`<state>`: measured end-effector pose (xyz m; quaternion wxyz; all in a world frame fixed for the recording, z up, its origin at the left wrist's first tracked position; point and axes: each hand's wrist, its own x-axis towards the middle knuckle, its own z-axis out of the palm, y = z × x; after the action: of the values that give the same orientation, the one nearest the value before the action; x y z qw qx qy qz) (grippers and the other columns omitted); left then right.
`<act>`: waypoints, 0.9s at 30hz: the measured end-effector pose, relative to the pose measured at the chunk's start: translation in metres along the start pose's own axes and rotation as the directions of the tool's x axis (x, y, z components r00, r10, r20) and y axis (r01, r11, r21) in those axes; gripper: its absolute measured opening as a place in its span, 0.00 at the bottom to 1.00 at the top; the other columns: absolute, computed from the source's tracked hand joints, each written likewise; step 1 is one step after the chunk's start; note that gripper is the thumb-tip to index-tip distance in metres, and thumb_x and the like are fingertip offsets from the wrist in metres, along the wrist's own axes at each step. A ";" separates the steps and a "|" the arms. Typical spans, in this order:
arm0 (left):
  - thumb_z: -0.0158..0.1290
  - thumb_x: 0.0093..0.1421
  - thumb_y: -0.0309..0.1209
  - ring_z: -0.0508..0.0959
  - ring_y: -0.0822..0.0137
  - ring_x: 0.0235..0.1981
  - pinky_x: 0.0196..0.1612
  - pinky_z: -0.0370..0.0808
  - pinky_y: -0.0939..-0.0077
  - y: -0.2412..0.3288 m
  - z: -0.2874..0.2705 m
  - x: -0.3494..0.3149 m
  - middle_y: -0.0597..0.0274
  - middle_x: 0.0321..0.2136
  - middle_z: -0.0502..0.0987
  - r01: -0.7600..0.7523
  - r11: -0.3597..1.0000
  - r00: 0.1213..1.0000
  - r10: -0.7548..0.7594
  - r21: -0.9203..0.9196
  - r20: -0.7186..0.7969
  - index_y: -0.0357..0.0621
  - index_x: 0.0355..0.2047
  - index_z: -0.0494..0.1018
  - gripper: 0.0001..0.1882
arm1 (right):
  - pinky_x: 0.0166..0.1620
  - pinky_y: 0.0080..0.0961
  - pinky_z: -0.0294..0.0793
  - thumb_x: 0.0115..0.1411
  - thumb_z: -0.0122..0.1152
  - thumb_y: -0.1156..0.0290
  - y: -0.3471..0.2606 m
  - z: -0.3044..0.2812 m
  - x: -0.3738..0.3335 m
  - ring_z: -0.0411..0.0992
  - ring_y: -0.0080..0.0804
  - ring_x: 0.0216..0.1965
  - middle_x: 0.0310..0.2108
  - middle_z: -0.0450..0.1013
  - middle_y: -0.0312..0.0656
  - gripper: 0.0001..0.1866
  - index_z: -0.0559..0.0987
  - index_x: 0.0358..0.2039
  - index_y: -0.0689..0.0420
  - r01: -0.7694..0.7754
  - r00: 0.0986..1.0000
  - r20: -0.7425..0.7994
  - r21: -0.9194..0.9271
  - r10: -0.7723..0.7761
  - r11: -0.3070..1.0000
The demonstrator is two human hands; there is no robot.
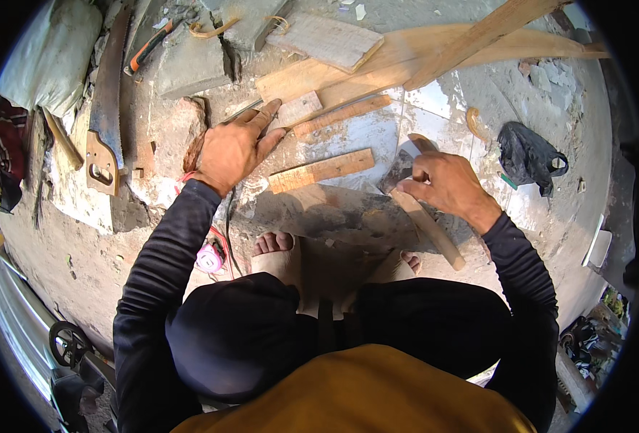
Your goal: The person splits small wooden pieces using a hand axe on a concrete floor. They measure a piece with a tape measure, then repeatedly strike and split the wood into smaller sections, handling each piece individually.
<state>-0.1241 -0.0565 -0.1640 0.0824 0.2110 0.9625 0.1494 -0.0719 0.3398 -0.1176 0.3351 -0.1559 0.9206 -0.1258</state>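
Note:
My left hand [234, 150] rests on the work area with its fingers forward, thumb and index finger on either side of a small pale wood piece [302, 108] that they hold. The piece lies against a long plank [377, 63], with a thin dark rod running beside it. My right hand [445, 182] is curled round the upper end of a wooden-handled tool [433, 232]; its flat metal head is partly hidden by the fingers. Between the hands lie two short wooden strips, the nearer strip [323, 170] and the farther strip [342, 117].
A handsaw [107, 97] lies at the left, near an orange-and-black handled tool [148, 47] and a broken concrete slab [193, 66]. A black plastic bag [527, 155] is at the right. By my left foot sits a pink tape measure [209, 257]. A slanting beam [478, 40] crosses the far planks.

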 end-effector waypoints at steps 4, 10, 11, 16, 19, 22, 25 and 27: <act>0.56 0.73 0.52 0.88 0.43 0.41 0.44 0.86 0.54 -0.001 -0.001 0.001 0.45 0.51 0.85 -0.017 1.000 1.000 0.017 0.018 0.006 0.58 0.71 0.72 0.30 | 0.41 0.46 0.82 0.58 0.76 0.51 0.014 0.063 -0.073 0.83 0.54 0.36 0.33 0.82 0.52 0.24 0.79 0.41 0.57 -0.154 0.985 0.058 -0.101 0.160 0.983; 0.56 0.73 0.53 0.87 0.44 0.37 0.40 0.85 0.54 -0.004 0.003 0.001 0.46 0.47 0.86 -0.065 0.997 0.997 0.066 0.034 -0.038 0.56 0.71 0.72 0.31 | 0.39 0.46 0.82 0.56 0.76 0.58 0.018 0.098 -0.098 0.83 0.57 0.34 0.31 0.82 0.52 0.23 0.75 0.42 0.55 -0.125 0.969 -0.178 0.238 0.169 0.963; 0.55 0.73 0.53 0.87 0.44 0.37 0.40 0.85 0.54 -0.005 0.004 0.000 0.47 0.46 0.86 -0.057 0.997 0.997 0.059 0.044 -0.045 0.56 0.71 0.73 0.31 | 0.39 0.44 0.82 0.56 0.76 0.59 0.016 0.089 -0.104 0.83 0.54 0.36 0.32 0.82 0.51 0.23 0.74 0.44 0.55 -0.188 0.966 -0.114 0.310 0.232 0.932; 0.51 0.75 0.54 0.88 0.49 0.33 0.35 0.84 0.55 -0.010 0.012 -0.001 0.49 0.44 0.86 -0.107 0.990 0.989 0.115 0.088 -0.096 0.52 0.69 0.74 0.30 | 0.43 0.46 0.82 0.63 0.74 0.57 -0.019 0.042 -0.100 0.84 0.54 0.38 0.39 0.81 0.54 0.27 0.71 0.53 0.57 -0.045 0.935 -0.304 0.409 0.183 0.911; 0.50 0.75 0.55 0.87 0.49 0.33 0.34 0.84 0.54 -0.011 0.013 -0.001 0.49 0.44 0.86 -0.091 0.991 0.992 0.099 0.095 -0.076 0.52 0.70 0.73 0.31 | 0.46 0.48 0.81 0.68 0.71 0.55 -0.040 0.020 -0.062 0.83 0.56 0.39 0.44 0.79 0.56 0.30 0.70 0.60 0.60 0.074 0.935 -0.332 0.534 0.128 0.842; 0.49 0.75 0.55 0.88 0.50 0.33 0.35 0.84 0.54 -0.011 0.013 0.000 0.50 0.42 0.86 -0.103 0.990 0.989 0.112 0.095 -0.095 0.53 0.69 0.73 0.31 | 0.49 0.47 0.80 0.70 0.67 0.55 -0.053 0.002 -0.027 0.82 0.58 0.43 0.46 0.78 0.58 0.31 0.69 0.65 0.60 -0.010 0.961 -0.232 0.508 0.148 0.861; 0.51 0.75 0.54 0.87 0.45 0.33 0.38 0.85 0.53 -0.011 0.012 -0.001 0.47 0.45 0.86 -0.067 0.995 0.997 0.069 0.078 -0.029 0.54 0.72 0.71 0.31 | 0.48 0.48 0.79 0.72 0.65 0.56 -0.062 0.001 -0.003 0.80 0.59 0.43 0.41 0.79 0.59 0.26 0.71 0.61 0.60 0.020 0.958 -0.271 0.379 0.090 0.925; 0.51 0.75 0.54 0.88 0.46 0.33 0.38 0.85 0.53 -0.011 0.010 0.000 0.46 0.45 0.86 -0.057 0.995 0.998 0.058 0.084 -0.010 0.54 0.72 0.71 0.31 | 0.47 0.48 0.78 0.73 0.64 0.56 -0.065 0.003 0.006 0.80 0.59 0.43 0.38 0.79 0.59 0.24 0.72 0.58 0.60 0.087 0.949 -0.315 0.356 0.032 0.930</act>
<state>-0.1254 -0.0632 -0.1772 0.0632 0.2410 0.9619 0.1126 -0.0616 0.2770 -0.1013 0.2052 -0.0818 0.9203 -0.3228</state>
